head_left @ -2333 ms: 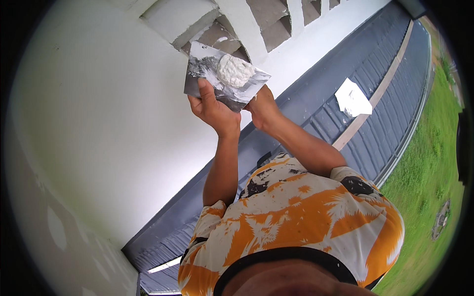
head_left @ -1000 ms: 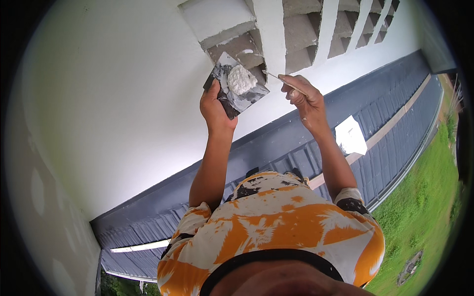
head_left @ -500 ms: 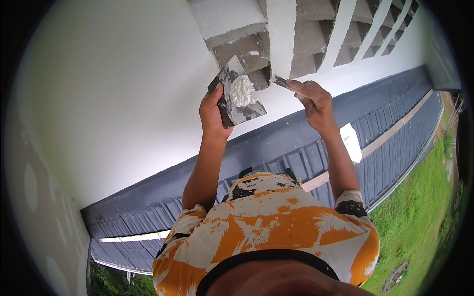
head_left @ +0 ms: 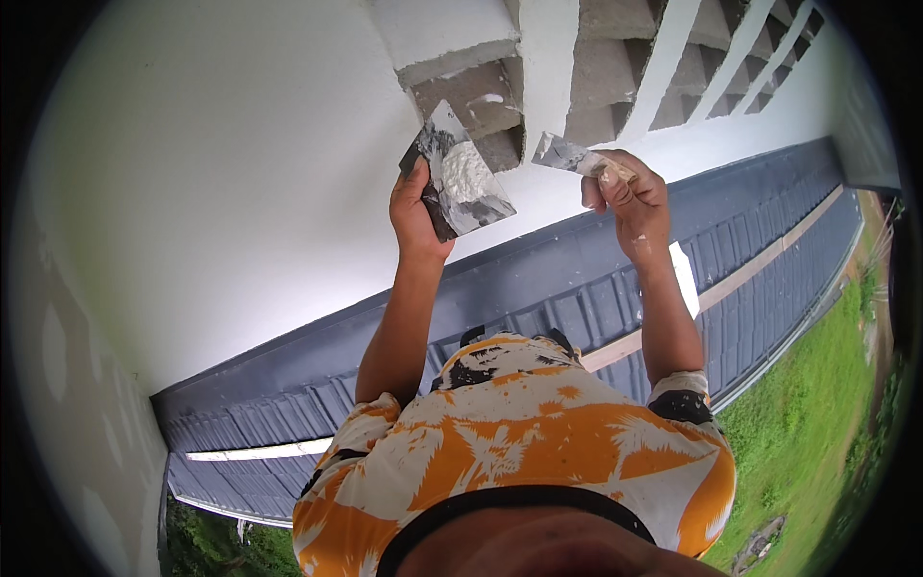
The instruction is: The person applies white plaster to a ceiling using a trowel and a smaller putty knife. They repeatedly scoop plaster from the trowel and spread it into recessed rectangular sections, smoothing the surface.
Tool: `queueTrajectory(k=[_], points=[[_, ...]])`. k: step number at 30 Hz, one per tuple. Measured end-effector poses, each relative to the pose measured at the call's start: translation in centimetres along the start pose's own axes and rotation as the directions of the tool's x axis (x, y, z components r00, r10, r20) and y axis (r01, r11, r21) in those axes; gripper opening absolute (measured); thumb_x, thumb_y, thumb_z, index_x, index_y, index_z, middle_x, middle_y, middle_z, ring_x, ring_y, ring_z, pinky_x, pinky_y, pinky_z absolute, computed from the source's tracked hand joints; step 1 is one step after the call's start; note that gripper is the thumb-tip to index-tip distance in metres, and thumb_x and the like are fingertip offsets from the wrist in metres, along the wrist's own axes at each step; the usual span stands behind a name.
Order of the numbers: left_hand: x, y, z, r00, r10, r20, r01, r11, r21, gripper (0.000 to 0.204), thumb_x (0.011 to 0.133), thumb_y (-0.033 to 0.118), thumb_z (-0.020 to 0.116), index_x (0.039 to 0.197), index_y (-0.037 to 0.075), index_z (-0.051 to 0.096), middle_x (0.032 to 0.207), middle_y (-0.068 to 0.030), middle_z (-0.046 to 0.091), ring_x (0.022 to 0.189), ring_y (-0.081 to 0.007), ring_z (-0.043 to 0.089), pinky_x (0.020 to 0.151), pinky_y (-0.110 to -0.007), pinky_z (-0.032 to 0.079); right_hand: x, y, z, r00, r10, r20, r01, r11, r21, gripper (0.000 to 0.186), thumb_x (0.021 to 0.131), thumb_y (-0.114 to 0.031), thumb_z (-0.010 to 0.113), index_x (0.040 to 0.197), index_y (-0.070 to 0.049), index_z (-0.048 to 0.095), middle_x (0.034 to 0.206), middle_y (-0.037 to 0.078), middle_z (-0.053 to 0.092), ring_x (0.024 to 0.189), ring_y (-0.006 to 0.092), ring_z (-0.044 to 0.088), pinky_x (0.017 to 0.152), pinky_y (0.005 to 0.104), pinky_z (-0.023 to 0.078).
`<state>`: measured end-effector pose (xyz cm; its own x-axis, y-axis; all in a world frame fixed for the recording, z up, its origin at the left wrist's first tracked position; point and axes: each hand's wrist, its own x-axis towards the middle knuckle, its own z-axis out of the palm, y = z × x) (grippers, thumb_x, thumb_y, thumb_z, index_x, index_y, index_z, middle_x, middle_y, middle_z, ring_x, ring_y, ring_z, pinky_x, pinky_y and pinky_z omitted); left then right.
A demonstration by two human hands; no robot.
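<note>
Scraper (head_left: 579, 159) nearly sideways, blade (head_left: 555, 152) leftward

The left forearm (head_left: 396, 322) rises nearly upright through the middle of the frame, leaning slightly right toward its top. The left grip (head_left: 419, 213), just above centre, is clasped, thumb (head_left: 415, 181) pointing up, its other fingers mostly hidden. The right forearm (head_left: 669, 317) climbs right of centre, leaning slightly left. The right grip (head_left: 630, 197), in the upper right, pinches with curled fingers, a pale smear (head_left: 642, 238) near the wrist. The two are well apart.
</note>
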<state>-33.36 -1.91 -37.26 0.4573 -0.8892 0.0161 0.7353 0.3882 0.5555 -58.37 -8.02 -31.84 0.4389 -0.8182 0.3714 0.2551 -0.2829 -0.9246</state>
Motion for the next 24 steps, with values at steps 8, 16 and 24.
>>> queueTrajectory(k=[8,16,24], points=[[-1.4,-3.5,0.1,0.997,-0.052,0.063,0.052,0.999,-0.008,0.033,0.101,0.018,0.053,0.127,-0.002,0.057,0.119,-0.0113,0.066,0.105,-0.0242,0.066,0.093,-0.04,0.054,-0.9,2.8,2.5,0.863,0.497,0.088,-0.446,0.669,0.595,0.015,0.095,-0.013,0.06,0.082,-0.005,0.058,0.058,0.003,0.055,0.043,0.0104,0.045,0.041,0.0242,0.034],[-1.5,-0.1,1.0,0.993,0.068,0.095,-0.081,0.986,0.145,0.026,0.099,0.013,0.058,0.121,-0.001,0.059,0.111,-0.009,0.068,0.097,-0.0195,0.068,0.085,-0.035,0.056,-1.4,-0.2,1.4,0.89,-0.387,0.24,0.454,0.79,-0.411,0.023,0.085,0.001,0.065,0.104,-0.008,0.073,0.07,0.005,0.059,0.059,0.0132,0.055,0.049,0.0262,0.044],[-2.0,1.8,1.5,0.994,0.112,-0.012,-0.099,0.917,0.385,0.026,0.097,0.012,0.06,0.117,-0.004,0.061,0.106,-0.0095,0.068,0.089,-0.0177,0.068,0.081,-0.032,0.056,-1.7,-6.5,0.8,0.74,-0.233,0.631,0.671,0.201,-0.714,0.041,0.065,0.005,0.068,0.101,-0.014,0.074,0.075,0.0,0.059,0.067,0.0176,0.058,0.054,0.0325,0.049]])
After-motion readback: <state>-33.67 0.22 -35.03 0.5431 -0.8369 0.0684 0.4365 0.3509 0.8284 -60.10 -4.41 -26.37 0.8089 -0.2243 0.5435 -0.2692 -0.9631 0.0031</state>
